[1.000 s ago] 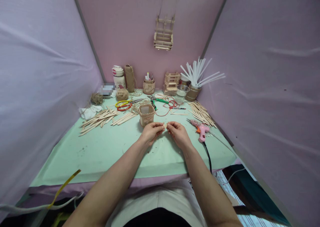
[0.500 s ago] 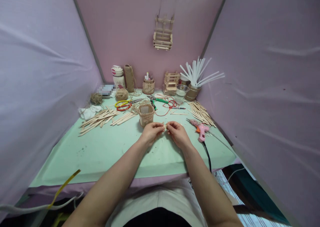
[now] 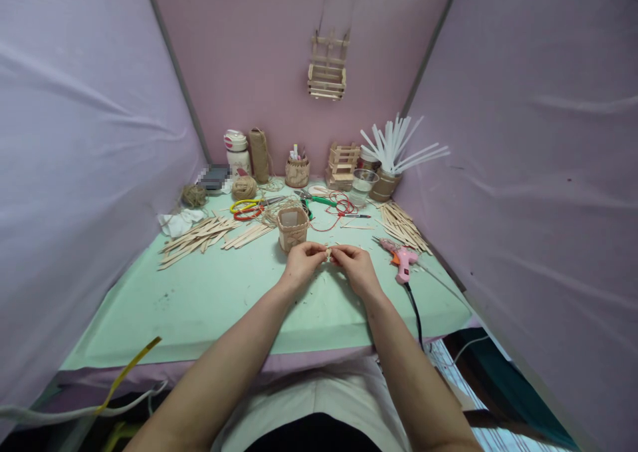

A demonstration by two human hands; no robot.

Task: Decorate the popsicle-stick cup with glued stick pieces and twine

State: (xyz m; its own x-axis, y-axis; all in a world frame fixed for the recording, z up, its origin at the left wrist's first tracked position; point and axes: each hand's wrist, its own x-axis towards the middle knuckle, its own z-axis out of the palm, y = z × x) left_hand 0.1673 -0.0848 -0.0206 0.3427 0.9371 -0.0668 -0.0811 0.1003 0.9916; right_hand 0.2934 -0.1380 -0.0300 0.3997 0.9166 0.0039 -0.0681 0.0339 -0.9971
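Note:
Fingertips of my left hand and my right hand meet over the middle of the table, pinching a small pale piece between them. It looks like wood, but most of it is hidden by the fingers. Just behind my left hand stands a small brown basket-like pot with a braided rim, upright. To the right of my right hand lies a pink glue gun on its side, its nozzle toward the back left and a black cord running off the front edge.
Craft sticks lie in piles at left, with more sticks at right. Yellow-and-red-handled scissors, green-handled pliers and red cord lie behind the pot. White glue sticks stand in a holder. A wooden stick rack hangs above.
Both hands stay nearly in place, still pinching the small piece; the fingers have shifted slightly. The whole view has moved a little.

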